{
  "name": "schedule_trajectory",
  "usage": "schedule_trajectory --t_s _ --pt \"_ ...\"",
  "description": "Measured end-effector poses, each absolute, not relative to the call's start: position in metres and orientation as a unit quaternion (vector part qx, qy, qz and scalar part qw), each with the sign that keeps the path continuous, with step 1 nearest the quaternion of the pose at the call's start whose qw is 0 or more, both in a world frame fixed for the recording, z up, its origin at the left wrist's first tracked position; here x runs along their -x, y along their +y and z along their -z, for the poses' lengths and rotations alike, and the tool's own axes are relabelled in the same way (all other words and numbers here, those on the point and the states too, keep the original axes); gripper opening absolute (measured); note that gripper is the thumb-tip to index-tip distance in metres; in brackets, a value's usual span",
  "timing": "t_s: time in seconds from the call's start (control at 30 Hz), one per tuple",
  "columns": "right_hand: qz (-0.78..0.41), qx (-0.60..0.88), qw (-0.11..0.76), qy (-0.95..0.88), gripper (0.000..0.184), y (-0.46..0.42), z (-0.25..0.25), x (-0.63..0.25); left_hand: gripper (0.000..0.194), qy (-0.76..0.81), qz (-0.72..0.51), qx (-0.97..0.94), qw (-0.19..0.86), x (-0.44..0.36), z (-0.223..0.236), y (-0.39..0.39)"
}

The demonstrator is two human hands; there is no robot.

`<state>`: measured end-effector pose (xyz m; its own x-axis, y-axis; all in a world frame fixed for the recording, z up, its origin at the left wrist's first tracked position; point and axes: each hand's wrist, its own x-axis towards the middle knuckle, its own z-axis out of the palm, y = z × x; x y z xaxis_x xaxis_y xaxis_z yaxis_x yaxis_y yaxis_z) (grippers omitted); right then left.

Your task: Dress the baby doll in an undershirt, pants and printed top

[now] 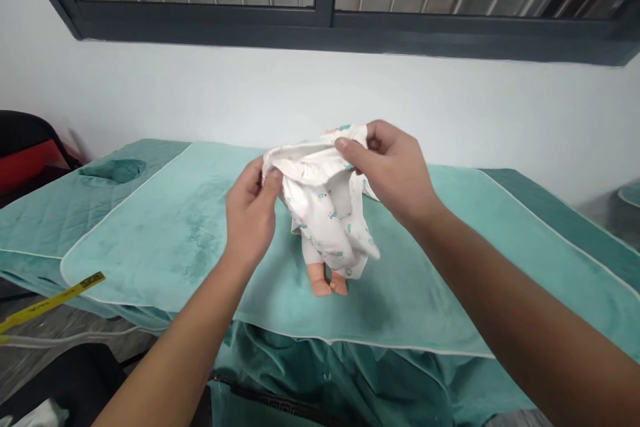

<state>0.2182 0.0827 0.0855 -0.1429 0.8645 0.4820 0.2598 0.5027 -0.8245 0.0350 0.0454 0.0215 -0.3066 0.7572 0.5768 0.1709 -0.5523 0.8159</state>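
Note:
My left hand pinches one side of a white printed baby garment at its gathered opening edge, thumb in front. Across from it, my right hand grips the other side of that edge between thumb and fingers. The cloth hangs down between both hands, with small green and pink prints on it. Behind and below it lies a baby doll, feet toward me. Only its lower legs and feet show clearly; the garment hides most of its body. Some more white printed cloth shows behind the garment, near my right hand.
A teal padded cover lies over the bed, its fabric hanging down the front. At left are a black and red chair and a yellow strap. A white wall and a dark-framed window rise behind.

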Motion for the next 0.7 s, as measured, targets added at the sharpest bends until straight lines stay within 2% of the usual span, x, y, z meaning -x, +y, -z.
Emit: schedule_trajectory --t_s 0.13,0.2,0.33,0.43,0.57,0.7 --pt "-0.130 0.392 0.550 -0.726 0.025 0.085 -0.105 -0.213 0.030 0.454 -0.706 -0.537 0.087 -0.022 -0.048 0.053" --pt "-0.095 0.383 0.549 -0.737 0.024 0.087 -0.110 -0.209 0.032 0.469 -0.707 -0.527 0.060 -0.019 -0.055 0.055" --pt "-0.145 0.403 0.512 -0.745 0.032 0.091 -0.110 -0.201 0.031 0.459 -0.671 -0.577 0.075 -0.031 -0.057 0.043" --pt "-0.221 0.414 0.509 -0.722 0.036 0.092 -0.105 -0.196 0.028 0.420 -0.585 -0.687 0.098 -0.050 -0.047 0.032" --pt "-0.287 0.406 0.504 -0.706 0.034 0.086 -0.100 -0.192 0.042 0.451 -0.459 -0.757 0.112 -0.067 -0.027 0.033" --pt "-0.235 0.402 0.477 -0.746 0.022 0.084 -0.096 -0.198 0.028 0.543 -0.396 -0.736 0.086 -0.062 -0.024 0.046"
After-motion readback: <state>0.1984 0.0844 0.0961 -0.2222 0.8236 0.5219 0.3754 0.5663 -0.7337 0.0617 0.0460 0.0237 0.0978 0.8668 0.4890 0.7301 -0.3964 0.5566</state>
